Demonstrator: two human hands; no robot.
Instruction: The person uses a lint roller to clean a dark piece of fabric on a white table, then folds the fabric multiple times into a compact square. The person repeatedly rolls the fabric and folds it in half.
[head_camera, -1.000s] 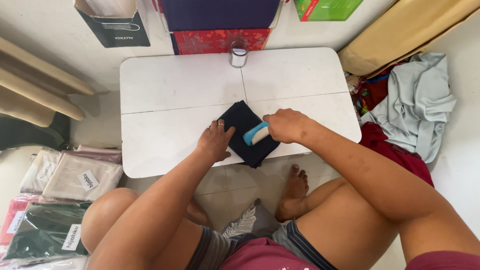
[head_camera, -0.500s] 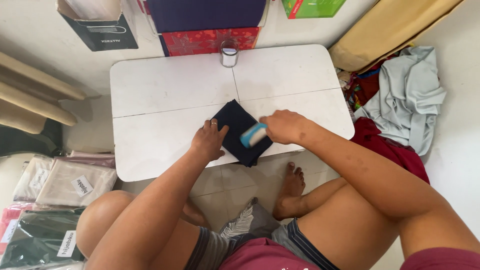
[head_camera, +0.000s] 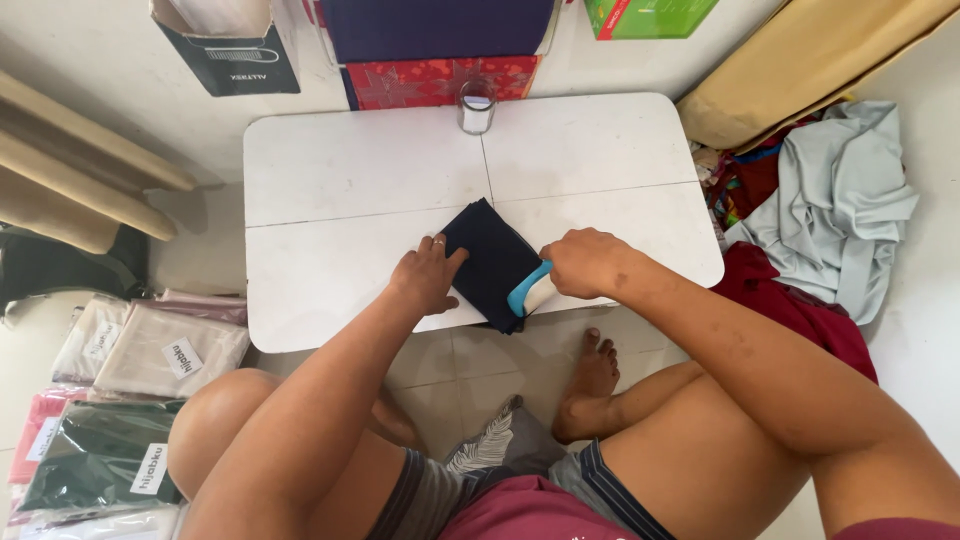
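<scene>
Left hand (head_camera: 425, 278) lies flat, pinning the folded navy cloth (head_camera: 490, 262) near the table's (head_camera: 340, 190) front edge; right hand (head_camera: 585, 262) grips a blue-handled roller (head_camera: 530, 292) at the cloth's right side.

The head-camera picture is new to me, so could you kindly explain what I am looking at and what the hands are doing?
There is no machine here. A person sitting on the floor wears a camera on the head, so you look straight down at their own arms, knees and a low white folding table.

On the table lies a folded dark navy cloth. The left hand presses flat on its left edge. The right hand grips a small blue and white tool and holds it against the cloth's right edge; what kind of tool it is, I cannot tell.

A glass jar stands at the table's far edge. On the floor to the left are packaged cloths in clear bags, and to the right a pile of loose fabric.
</scene>
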